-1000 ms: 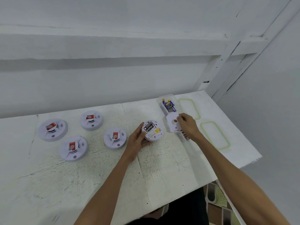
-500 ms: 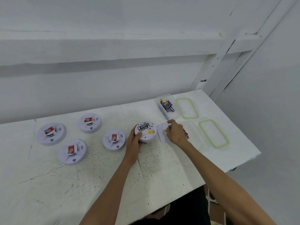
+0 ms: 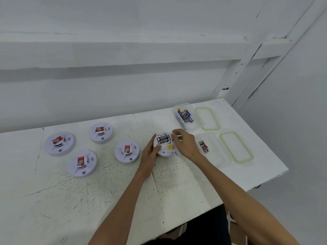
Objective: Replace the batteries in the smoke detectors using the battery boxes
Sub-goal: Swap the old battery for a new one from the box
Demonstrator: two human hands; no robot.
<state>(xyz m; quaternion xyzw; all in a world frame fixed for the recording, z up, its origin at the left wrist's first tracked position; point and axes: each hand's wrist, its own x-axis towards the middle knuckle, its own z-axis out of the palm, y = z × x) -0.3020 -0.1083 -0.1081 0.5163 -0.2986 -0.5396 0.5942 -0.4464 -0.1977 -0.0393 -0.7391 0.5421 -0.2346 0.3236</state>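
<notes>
A white painted wall [image 3: 123,85] with a horizontal ledge fills the upper part of the view, and below it a white, scuffed desk [image 3: 106,200] runs from the left edge to a corner at the right. Two bare forearms reach in from the bottom edge toward the middle of the desk. Four smoke detectors lie face up on the left half, each with a red label: one far left [image 3: 59,143], one behind it toward the wall [image 3: 101,132], one nearer the person [image 3: 82,163], and one [image 3: 127,152] just beside the left hand [image 3: 150,152]. Two clear lids with green seals lie flat at the right end, the far lid [image 3: 208,119] and the near lid [image 3: 236,147]. Beside each lid on its left stands an open clear battery box: the far battery box [image 3: 194,124] holds a heap of blue and yellow batteries [image 3: 184,115], and the near battery box [image 3: 215,152] holds a few red and black batteries [image 3: 203,146] at its left end. Between the hands, at mid-desk, is the overturned smoke detector [image 3: 164,145], back side up. The left hand grips its left rim, thumb laid over the back. The right hand [image 3: 185,145] has its fingers curled against the right rim; whether it also holds something beneath the palm cannot be told. The detector's open compartment shows two black cells [image 3: 163,139] side by side, with a small yellow sticker [image 3: 170,147] below them.
</notes>
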